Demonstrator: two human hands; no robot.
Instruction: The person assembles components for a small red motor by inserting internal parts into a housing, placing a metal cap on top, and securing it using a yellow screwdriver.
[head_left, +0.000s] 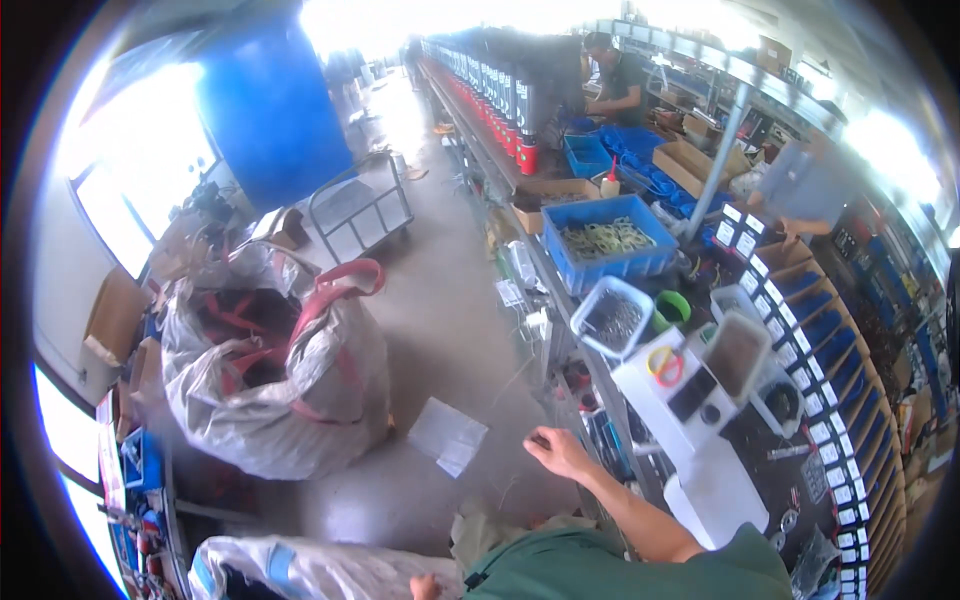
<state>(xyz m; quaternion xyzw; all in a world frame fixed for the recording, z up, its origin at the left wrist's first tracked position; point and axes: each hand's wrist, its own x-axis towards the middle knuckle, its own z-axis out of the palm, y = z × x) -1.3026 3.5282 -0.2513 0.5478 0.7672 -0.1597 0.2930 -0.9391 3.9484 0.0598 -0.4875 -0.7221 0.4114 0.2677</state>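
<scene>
My right hand point(556, 452) reaches out past the left edge of the workbench point(655, 480), its fingers curled in and nothing visible in them. Left of it, and apart from it, is a flat clear plastic bag point(447, 436); I cannot tell whether it lies on the floor or hangs in the air. Only a small part of my left hand point(425, 587) shows at the lower edge, beside a white woven sack point(330, 565); its fingers are hidden. A white bench machine point(668, 390) with a yellow and red ring stands right of my right hand.
A large woven bulk bag point(270, 440) with red straps stands on the left, a wire-sided cart point(362, 215) beyond it. Blue bins point(600, 275), small tubs and a long row of red-based cylinders point(527, 155) line the bench. Two people work across it.
</scene>
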